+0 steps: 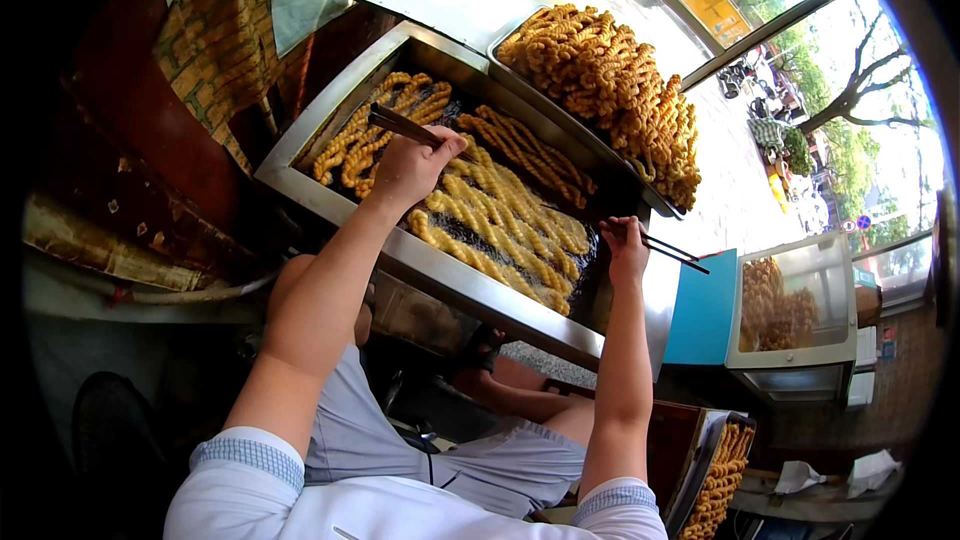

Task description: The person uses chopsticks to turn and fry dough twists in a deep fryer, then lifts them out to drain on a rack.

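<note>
Over a rectangular metal fryer (465, 270) of dark oil, my left hand (417, 165) grips a pair of dark chopsticks (397, 124). Their lower ends reach in among the dough twists and are partly hidden by the hand. At the fryer's right side my right hand (625, 249) holds long thin chopsticks (679, 255), whose tips point left into the oil. Pale yellow dough twists (510, 217) float between my hands, with foam around them. Browner twists (525, 154) lie along the far wall, and golden ones (352, 142) fill the left end.
A metal tray (592, 142) heaped with fried twists rests along the fryer's far edge, beside a metal sheet (442, 0). To the right stand a blue panel (701, 307) and a glass display case (795, 307) holding twists. Another tray of twists (716, 480) is at lower right.
</note>
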### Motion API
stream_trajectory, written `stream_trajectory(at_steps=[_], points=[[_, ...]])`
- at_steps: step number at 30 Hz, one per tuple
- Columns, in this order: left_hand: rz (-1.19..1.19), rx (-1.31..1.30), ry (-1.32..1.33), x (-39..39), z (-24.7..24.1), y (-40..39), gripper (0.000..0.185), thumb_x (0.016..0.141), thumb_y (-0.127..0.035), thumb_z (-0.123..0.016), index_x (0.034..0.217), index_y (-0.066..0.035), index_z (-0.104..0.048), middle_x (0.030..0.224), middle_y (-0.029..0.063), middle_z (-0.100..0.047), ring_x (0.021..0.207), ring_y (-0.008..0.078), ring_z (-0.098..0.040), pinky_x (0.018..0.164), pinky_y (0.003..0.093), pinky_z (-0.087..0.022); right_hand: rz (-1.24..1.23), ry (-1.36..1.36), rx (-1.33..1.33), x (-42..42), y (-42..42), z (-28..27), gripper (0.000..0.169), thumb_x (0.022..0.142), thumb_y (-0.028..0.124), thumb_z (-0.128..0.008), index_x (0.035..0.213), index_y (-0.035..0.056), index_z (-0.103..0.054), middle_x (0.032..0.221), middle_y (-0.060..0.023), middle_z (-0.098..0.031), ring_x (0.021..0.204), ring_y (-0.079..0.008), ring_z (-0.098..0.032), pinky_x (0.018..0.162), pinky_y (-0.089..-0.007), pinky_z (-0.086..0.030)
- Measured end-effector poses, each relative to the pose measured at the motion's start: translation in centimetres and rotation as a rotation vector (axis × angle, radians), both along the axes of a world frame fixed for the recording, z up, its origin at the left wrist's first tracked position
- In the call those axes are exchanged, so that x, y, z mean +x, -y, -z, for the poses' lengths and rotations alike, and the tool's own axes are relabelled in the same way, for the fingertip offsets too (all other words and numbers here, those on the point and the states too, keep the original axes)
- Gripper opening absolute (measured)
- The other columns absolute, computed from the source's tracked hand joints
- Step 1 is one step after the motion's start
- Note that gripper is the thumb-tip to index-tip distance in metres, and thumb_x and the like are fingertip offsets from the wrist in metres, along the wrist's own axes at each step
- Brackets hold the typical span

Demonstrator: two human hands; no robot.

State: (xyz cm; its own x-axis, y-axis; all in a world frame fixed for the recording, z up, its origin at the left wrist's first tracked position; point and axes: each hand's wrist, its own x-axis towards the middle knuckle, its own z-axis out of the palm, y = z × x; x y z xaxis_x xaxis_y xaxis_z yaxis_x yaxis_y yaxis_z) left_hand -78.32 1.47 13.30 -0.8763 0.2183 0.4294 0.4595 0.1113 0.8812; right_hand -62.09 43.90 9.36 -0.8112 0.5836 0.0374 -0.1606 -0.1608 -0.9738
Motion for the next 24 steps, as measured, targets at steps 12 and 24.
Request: stream_trajectory(at_steps=[12, 24], points=[[0.005, -0.044, 0.031, -0.5, 0.8, -0.2, 0.028, 0.099, -0.033, -0.075, 0.098, -0.006, -0.078, 0.071, 0.0084, -0.068, 0.066, 0.0221, -0.065, 0.06, 0.0367, -0.048, 0.099, 0.194, -0.074, -4.6, 0.8, 2.1, 0.028, 0.107, 0.03, -0.062, 0.102, 0.0034, -0.064, 0.097, -0.016, -0.075, 0.091, -0.0313, -0.077, 0.074, -0.0383, -0.065], [-0.004, -0.09, 0.051, -0.3, -0.1, 0.8, 0.027, 0.098, -0.032, -0.075, 0.097, -0.005, -0.078, 0.072, 0.0105, -0.07, 0.067, 0.0237, -0.066, 0.06, 0.0369, -0.048, 0.094, 0.035, 0.194, 1.1, 2.9, -2.1, 0.03, 0.109, 0.031, -0.059, 0.104, 0.0028, -0.067, 0.097, -0.0142, -0.076, 0.083, -0.0256, -0.077, 0.07, -0.0322, -0.063]])
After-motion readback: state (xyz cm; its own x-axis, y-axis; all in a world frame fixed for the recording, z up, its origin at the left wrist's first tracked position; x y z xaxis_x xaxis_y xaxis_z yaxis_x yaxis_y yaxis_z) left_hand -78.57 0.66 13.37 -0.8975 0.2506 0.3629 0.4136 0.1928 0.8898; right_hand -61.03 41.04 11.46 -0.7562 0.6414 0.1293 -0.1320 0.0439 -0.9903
